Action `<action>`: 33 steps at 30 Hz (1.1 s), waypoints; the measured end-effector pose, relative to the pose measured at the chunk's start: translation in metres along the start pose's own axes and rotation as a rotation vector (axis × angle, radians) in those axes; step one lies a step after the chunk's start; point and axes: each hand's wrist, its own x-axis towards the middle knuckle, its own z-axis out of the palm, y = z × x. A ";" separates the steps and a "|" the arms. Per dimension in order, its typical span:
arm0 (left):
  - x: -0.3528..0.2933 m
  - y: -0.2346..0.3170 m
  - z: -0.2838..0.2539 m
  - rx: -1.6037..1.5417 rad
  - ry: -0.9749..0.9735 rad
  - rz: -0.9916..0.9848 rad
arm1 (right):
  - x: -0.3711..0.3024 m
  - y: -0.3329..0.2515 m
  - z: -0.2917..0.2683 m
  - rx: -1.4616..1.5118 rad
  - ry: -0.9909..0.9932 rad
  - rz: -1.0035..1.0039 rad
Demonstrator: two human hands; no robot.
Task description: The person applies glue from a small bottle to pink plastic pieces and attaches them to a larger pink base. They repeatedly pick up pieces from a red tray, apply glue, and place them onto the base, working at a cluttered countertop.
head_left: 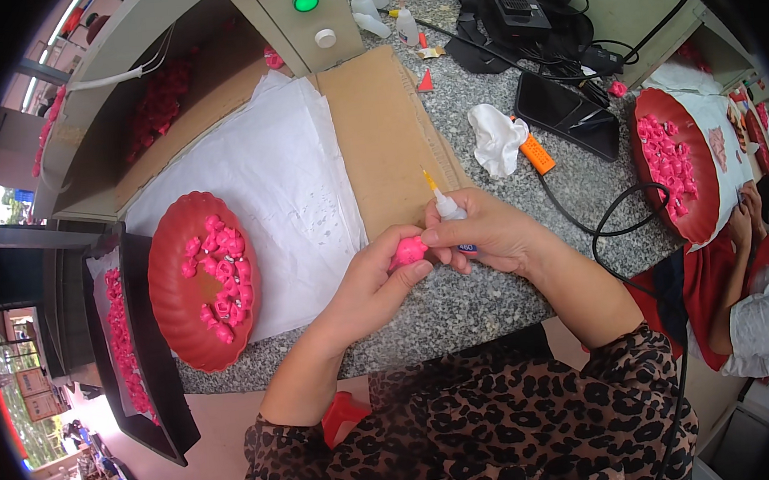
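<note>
My left hand [371, 281] pinches a small, rounded bright pink piece [410, 251] between thumb and fingers, above the counter's front edge. Close against it, my right hand [489, 233] grips a small white glue bottle [450, 207] with a thin yellowish nozzle tilted up and away from me. The fingers of my right hand meet the pink piece, and its exact shape is partly covered. To the left, a red scalloped oval tray [166, 282] holds several similar pink pieces [224, 271]. White paper sheets [287, 184] lie beside that tray.
A black tray [169, 415] of pink pieces stands far left. Cardboard [386, 133] and a crumpled tissue [495, 139] lie beyond my hands. Rightward are an orange lighter [536, 153], a phone [568, 116], a looping black cable [595, 248] and another red tray [695, 151], near another person's hands [747, 215].
</note>
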 end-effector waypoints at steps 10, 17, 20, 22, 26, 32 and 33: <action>-0.001 -0.001 -0.004 0.065 -0.028 0.041 | 0.001 0.003 0.002 -0.012 0.030 -0.013; -0.002 0.005 -0.004 0.140 -0.006 0.064 | 0.001 0.003 0.002 -0.019 0.004 0.004; -0.003 0.004 -0.005 0.159 -0.011 0.045 | 0.001 0.002 0.003 -0.039 -0.009 0.009; -0.003 0.005 -0.006 0.173 -0.014 0.051 | 0.001 0.002 0.002 -0.037 -0.006 0.010; -0.001 0.004 -0.004 0.166 -0.014 0.064 | -0.001 0.001 0.002 -0.029 -0.015 0.011; -0.001 0.005 -0.002 0.381 0.040 0.147 | -0.002 -0.001 0.001 -0.034 -0.021 -0.011; -0.001 0.005 -0.002 0.422 0.055 0.167 | -0.002 -0.001 0.002 -0.040 -0.014 -0.028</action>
